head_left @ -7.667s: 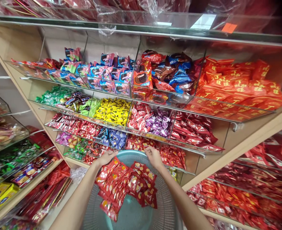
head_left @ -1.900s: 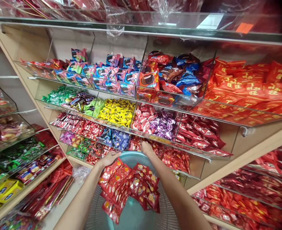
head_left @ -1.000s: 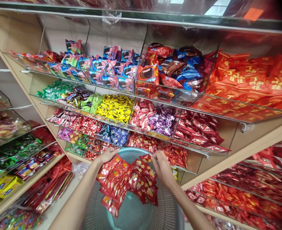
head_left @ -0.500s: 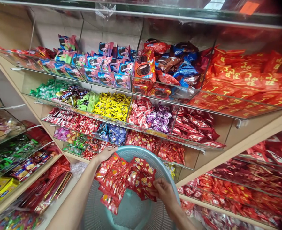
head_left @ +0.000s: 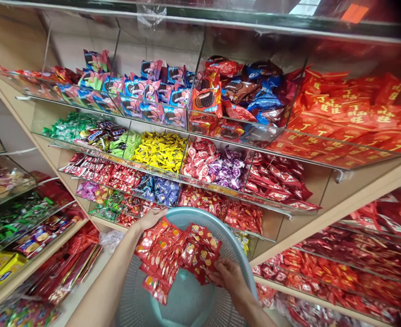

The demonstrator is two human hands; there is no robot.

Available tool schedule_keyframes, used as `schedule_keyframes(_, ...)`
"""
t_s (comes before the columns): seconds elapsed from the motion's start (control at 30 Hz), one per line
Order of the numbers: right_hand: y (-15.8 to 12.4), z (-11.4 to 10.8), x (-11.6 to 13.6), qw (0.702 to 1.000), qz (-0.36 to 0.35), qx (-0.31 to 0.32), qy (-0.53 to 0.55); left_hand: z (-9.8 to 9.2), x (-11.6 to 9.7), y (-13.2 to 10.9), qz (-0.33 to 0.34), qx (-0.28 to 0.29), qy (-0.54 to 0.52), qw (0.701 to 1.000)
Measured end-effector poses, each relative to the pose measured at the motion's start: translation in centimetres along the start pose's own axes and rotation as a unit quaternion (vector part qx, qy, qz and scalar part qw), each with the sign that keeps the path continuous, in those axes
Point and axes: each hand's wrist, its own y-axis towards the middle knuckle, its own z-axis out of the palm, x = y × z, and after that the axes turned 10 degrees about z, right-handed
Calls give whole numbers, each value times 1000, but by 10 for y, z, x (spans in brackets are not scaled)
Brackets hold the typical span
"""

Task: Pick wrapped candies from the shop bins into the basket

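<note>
A blue-green plastic basket (head_left: 243, 240) with perforated walls is below the shelves, its mouth facing me. My left hand (head_left: 151, 220) is closed on its far left rim, with the fingertips partly hidden. Inside the basket lie red candy packets (head_left: 161, 259) with orange prints, heaped in a left and a right cluster. At the right cluster's edge, my right hand (head_left: 225, 274) is closed, thumb and fingers pinching a red packet. Part of the basket's bottom shows bare below the packets.
Tilted clear shelf bins in front hold yellow candies (head_left: 160, 151), purple-wrapped candies (head_left: 228, 167), cookie packs (head_left: 205, 100) and orange-red packets (head_left: 353, 113). A wooden shelf side panel (head_left: 333, 206) slants down close to the basket's right. Further shelves of sweets stand left and right.
My right hand has moved slightly left and down along the edge of the red packets. The left hand stays on the rim.
</note>
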Motion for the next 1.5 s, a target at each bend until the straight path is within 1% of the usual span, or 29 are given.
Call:
schedule_keyframes(0.1, 0, -1, 0, 1000, 11, -6, -23, 0, -1, -1, 16, 2, -2, 1000)
schedule_keyframes(0.3, -15, -1, 7, 998, 41, 2, -56, 1, -5, -3, -9, -2, -14, 1000)
schedule_keyframes(0.43, -23, -1, 10, 995, 56, -15, -83, 1, -3, -3, -7, -2, -13, 1000)
schedule_keyframes(0.5, -23, 1, 15, 994, 33, -18, -105, 1, -1, -2, -2, -5, -17, 1000)
schedule_keyframes(0.6, -15, 9, 34, 987, -61, 6, -147, 1, 0, -2, -1, -9, -22, 1000)
schedule_keyframes(0.67, -3, 20, 55, 971, -148, 23, -184, 2, -1, -3, -5, -8, -21, 1000)
schedule_keyframes(0.7, 6, 27, 66, 958, -197, 23, -208, 2, -2, -3, -6, -9, -20, 1000)
schedule_keyframes(0.77, 30, 43, 88, 919, -287, 8, -269, 3, -5, -4, -6, -15, -17, 1000)
schedule_keyframes(0.83, 58, 59, 107, 867, -355, -40, -346, 3, -9, -6, -4, -23, -14, 1000)
schedule_keyframes(0.87, 72, 67, 114, 841, -376, -61, -384, 3, -11, -7, -5, -25, -14, 1000)
schedule_keyframes(0.93, 98, 82, 126, 793, -387, -82, -463, 3, -14, -8, -11, -24, -16, 1000)
schedule_keyframes(0.97, 109, 88, 129, 772, -388, -80, -497, 3, -14, -8, -13, -23, -18, 999)
schedule_keyframes(1.0, 119, 94, 132, 761, -386, -77, -516, 3, -15, -8, -14, -22, -20, 999)
schedule_keyframes(1.07, 136, 104, 135, 750, -380, -67, -538, 3, -13, -8, -8, -23, -16, 1000)
schedule_keyframes(1.23, 165, 119, 133, 747, -352, -73, -560, 2, -7, -4, 11, -22, -21, 999)
schedule_keyframes(1.37, 175, 123, 130, 747, -345, -91, -560, 3, -4, -3, 8, -17, -38, 999)
schedule_keyframes(1.5, 177, 123, 131, 753, -343, -100, -552, 2, 1, -1, 2, -19, -46, 999)
